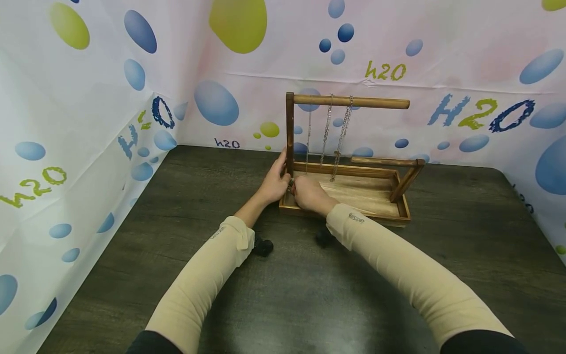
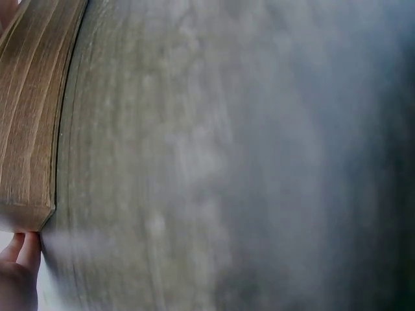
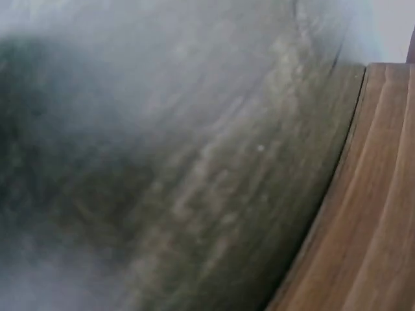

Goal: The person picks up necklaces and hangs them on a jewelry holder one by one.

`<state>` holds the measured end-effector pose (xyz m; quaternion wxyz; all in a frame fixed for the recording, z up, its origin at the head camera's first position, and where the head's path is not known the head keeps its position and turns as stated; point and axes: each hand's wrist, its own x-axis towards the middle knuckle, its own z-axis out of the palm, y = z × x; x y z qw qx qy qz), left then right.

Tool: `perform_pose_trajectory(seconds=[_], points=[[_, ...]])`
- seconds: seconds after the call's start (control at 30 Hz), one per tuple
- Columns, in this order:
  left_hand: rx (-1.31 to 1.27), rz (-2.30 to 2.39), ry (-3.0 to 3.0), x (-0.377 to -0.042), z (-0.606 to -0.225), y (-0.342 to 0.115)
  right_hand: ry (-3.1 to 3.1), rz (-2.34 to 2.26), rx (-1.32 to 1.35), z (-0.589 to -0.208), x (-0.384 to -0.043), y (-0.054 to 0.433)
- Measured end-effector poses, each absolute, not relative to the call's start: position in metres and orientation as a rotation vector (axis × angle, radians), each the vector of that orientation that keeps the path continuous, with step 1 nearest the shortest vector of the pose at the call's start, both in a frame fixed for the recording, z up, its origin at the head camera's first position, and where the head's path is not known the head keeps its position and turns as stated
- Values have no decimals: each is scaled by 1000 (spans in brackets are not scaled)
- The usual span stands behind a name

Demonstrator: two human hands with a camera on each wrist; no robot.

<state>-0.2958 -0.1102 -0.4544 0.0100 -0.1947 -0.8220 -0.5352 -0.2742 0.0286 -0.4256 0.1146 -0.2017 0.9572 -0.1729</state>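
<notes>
A wooden jewelry stand has a low tray, a tall post with a crossbar at the left and a lower bar at the right. My left hand holds the tray's left end, fingers along the outer side and thumb over the rim; in the left wrist view its fingertips touch the wood's end. Inside that end my right hand is curled, knuckles up, around a bunched metal chain, mostly hidden between the hands. Several silver chains hang from the crossbar.
The stand is on a dark wood-grain table. Behind and to the left rises a white backdrop with blue and green spots. The lower bar overhangs the tray's right part. Dark wrist devices sit under the forearms.
</notes>
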Motion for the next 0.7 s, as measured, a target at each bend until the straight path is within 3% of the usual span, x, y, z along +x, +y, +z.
perform_pose_trajectory(seconds=[0.7], points=[[-632,-1652,-2567,-297,-456,-111,2716,-24,-700,-415,-276,21]])
